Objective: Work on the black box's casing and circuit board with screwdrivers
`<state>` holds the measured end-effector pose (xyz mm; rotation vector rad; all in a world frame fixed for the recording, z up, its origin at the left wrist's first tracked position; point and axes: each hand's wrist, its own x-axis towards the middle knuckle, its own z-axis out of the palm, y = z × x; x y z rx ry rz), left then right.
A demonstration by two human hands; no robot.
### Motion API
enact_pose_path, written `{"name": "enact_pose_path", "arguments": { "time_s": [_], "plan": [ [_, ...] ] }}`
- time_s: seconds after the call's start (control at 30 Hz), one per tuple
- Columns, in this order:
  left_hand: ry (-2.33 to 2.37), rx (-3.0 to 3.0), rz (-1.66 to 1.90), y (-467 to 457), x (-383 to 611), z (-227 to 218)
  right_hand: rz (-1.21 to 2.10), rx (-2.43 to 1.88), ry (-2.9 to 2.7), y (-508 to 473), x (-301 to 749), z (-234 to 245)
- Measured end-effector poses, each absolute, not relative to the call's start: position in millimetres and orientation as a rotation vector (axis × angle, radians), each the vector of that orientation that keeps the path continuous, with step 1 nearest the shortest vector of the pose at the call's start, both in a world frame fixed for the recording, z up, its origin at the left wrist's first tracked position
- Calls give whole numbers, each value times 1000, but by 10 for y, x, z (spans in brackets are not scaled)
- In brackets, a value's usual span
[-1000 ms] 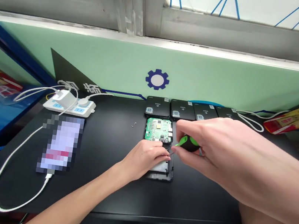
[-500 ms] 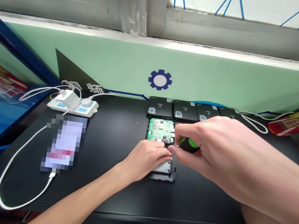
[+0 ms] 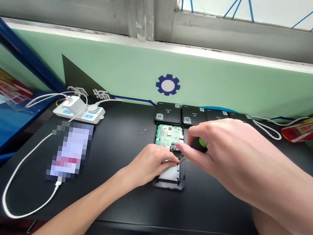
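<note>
My right hand [image 3: 221,145] is closed around a screwdriver [image 3: 200,145] with a black and green handle, its shaft slanting down to the left. Beside the tip, the thumb and fingers of my left hand [image 3: 149,163] are pinched together; whatever they hold is too small to make out. Both hands are over an opened black device. A green circuit board [image 3: 163,133] lies in its far half. A silver metal plate [image 3: 170,174] shows in the near black casing [image 3: 168,186], partly covered by my left hand. Two tiny screws [image 3: 144,131] lie left of the board.
Several black boxes [image 3: 168,113] line the back of the black table [image 3: 119,151]. On the left are a white power strip [image 3: 95,115] and a phone [image 3: 69,151] with a looping white cable [image 3: 9,186]. Packages [image 3: 310,127] stand at both sides.
The screwdriver has tilted, and its shaft now shows beside my left fingertips. My right hand has shifted slightly; my left hand remains pinched in nearly the same place. The view has moved a little.
</note>
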<state>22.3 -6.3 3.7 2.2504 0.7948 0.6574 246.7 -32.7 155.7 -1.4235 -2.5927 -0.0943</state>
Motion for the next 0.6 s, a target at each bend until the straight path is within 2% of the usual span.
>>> {"name": "enact_pose_path", "arguments": {
  "time_s": [0.27,0.6],
  "plan": [
    [905,2139,698,12,162,169,-96,-1426,-2622,-377,2429,1637],
    [946,2139,454,-62,213,327,-97,-1329,-2661,-447,2515,1581]
  ]
}}
